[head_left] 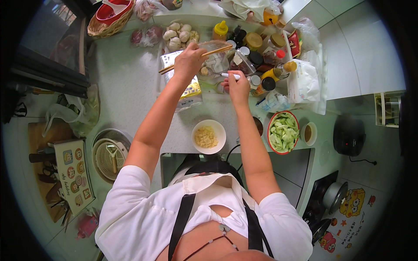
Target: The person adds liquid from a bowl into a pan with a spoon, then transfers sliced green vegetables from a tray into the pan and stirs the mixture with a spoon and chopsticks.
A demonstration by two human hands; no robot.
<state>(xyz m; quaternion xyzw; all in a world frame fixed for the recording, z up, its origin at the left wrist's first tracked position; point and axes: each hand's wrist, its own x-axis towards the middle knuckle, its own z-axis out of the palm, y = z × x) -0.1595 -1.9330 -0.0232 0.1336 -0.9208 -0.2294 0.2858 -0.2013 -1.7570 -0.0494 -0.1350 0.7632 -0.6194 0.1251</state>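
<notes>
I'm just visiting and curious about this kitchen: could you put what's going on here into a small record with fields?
Left hand: holds chopsticks across a clear container
Right hand: holds a white spoon beside the container
White bowl: pale chopped bits, near counter edge
Red bowl: green slices
Bottles: crowded behind the hands
Garlic: heap at the back
</notes>
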